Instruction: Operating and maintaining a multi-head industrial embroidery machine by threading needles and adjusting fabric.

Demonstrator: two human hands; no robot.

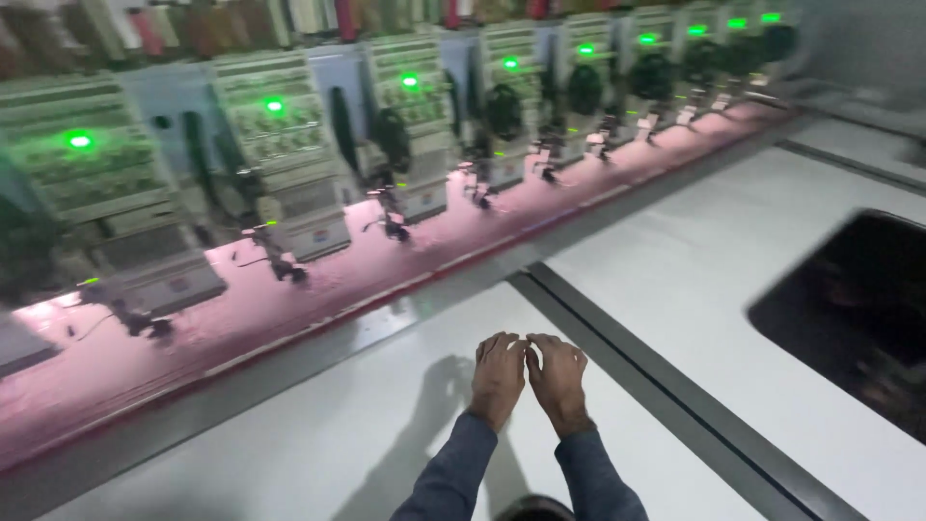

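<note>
Both arms are extending forward from the bottom of the head view, sleeved in dark blue to the wrists. The left hand (499,374) and right hand (558,378) are lying side by side, backs facing up, fingers curling downward, with the fingertips meeting between them. Neither hand is gripping anything.

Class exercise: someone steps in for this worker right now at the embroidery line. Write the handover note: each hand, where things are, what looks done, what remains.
Left hand: empty, fingers curled, held over the white table.
Right hand: empty too, touching the left at the fingertips.
Things: pink fabric lies stretched along the row of embroidery heads, beyond the hands and out of their touch. Green lights glow on every head. A dark opening sits in the table to the right.
Done: fabric is laid under the heads.
Left: cannot tell whether stitching is under way; the picture is blurred. Nothing is in hand.
</note>
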